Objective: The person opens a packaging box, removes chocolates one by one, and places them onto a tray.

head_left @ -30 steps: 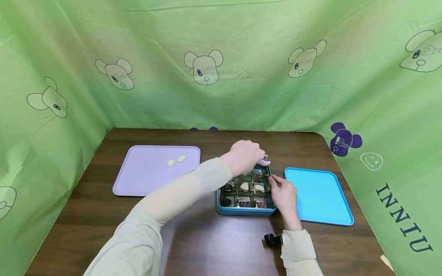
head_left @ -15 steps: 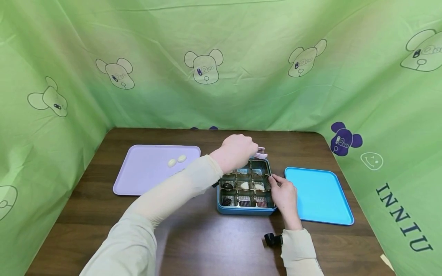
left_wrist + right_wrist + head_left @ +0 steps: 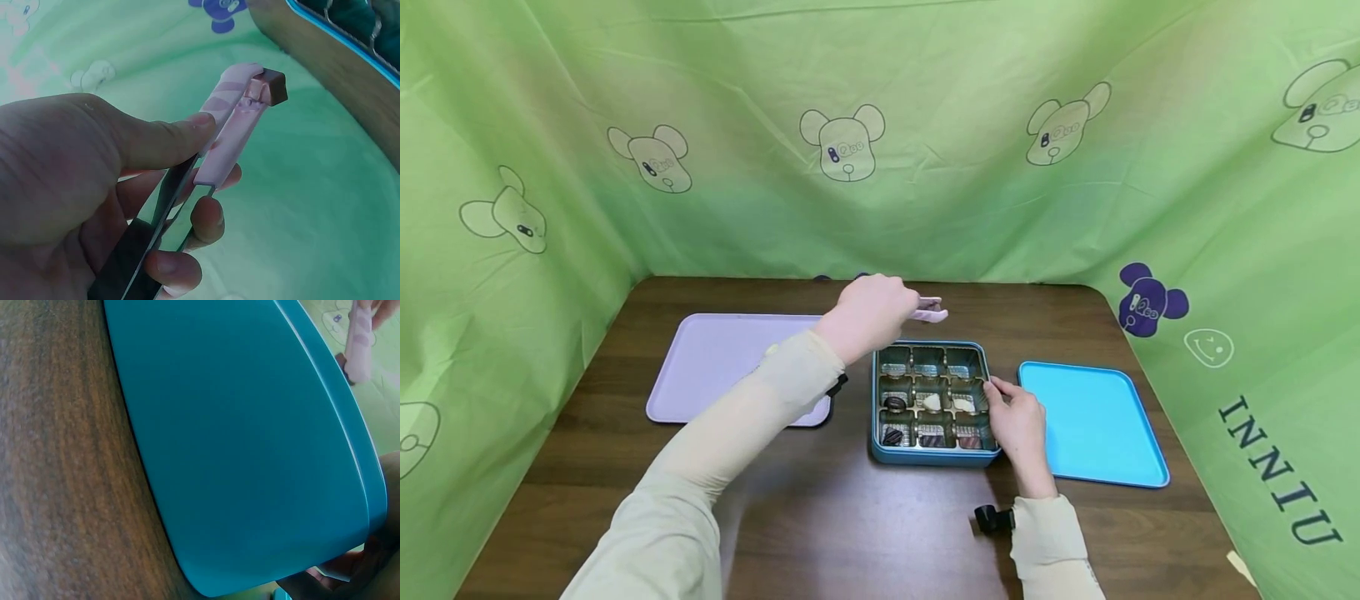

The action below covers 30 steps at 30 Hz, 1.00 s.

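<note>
My left hand point(image 3: 904, 307) grips pink-tipped tongs point(image 3: 929, 310) in the air behind the box's back left corner. The left wrist view shows the tongs point(image 3: 231, 131) pinching a small brown chocolate point(image 3: 274, 86) at their tip. A blue box point(image 3: 880, 417) with foil cells holds several chocolates in its middle and front rows. My right hand point(image 3: 996, 396) holds the box's right rim with curled fingers. The right wrist view is filled by the box's blue wall point(image 3: 237, 444), with the tongs point(image 3: 359, 344) at the top right.
A lilac tray point(image 3: 715, 371) lies left of the box, partly under my left forearm, which hides what lies on it. A blue tray point(image 3: 1093, 425) sits to the right of the box. Green cloth walls surround the brown table point(image 3: 850, 517).
My left hand has lifted the tongs out of the box's back right cell and carried them up and back to the left. The right hand and box have stayed still.
</note>
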Available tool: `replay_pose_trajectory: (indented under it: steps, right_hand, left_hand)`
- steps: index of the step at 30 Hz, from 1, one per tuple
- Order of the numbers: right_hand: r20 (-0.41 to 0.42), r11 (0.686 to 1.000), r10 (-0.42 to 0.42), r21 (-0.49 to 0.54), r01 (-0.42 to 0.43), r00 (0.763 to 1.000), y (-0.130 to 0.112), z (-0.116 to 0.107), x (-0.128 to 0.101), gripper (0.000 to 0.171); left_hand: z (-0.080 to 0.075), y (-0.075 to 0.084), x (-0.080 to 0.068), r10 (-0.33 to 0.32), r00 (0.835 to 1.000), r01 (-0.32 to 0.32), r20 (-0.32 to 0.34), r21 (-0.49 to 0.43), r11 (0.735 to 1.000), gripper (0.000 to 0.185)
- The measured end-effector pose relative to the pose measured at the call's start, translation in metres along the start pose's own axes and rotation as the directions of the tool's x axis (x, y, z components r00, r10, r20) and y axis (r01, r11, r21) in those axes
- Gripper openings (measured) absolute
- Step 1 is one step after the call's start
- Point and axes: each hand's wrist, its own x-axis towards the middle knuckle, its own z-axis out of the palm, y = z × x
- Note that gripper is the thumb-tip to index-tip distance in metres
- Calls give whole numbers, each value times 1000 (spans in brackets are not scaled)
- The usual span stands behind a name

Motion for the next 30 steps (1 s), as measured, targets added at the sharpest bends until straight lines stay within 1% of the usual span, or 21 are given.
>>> replay_pose_trajectory:
  steps: [6, 9, 15, 18, 24, 30]
  right_hand:
    - [4, 1000, -3, 5, 3, 1000, 0, 0, 0, 40]
    - [0, 1000, -10, 5, 10, 1000, 1, 0, 0, 39]
    - [3, 1000, -7, 2, 7, 1000, 1, -1, -1, 40]
    - [-2, 1000, -7, -2, 7, 1000, 0, -1, 0, 40]
    - [-8, 1000, -7, -11, 7, 1000, 0, 0, 0, 39]
    - [-2, 1000, -2, -4, 2, 1000, -1, -1, -1, 39]
  left_hand:
    - [2, -19, -11, -51, 998, 50, -37, -36, 998, 25]
    - [3, -28, -17, -78, 996, 76, -41, -63, 995, 25]
    - [8, -47, -28, -135, 990, 129, -50, -103, 986, 15]
    - [11, -56, -35, -157, 986, 149, -54, -126, 981, 14]
    - [23, -74, -47, -202, 978, 192, -49, -169, 967, 16]
    - [39, -89, -56, -250, 968, 243, -15, -194, 951, 16]
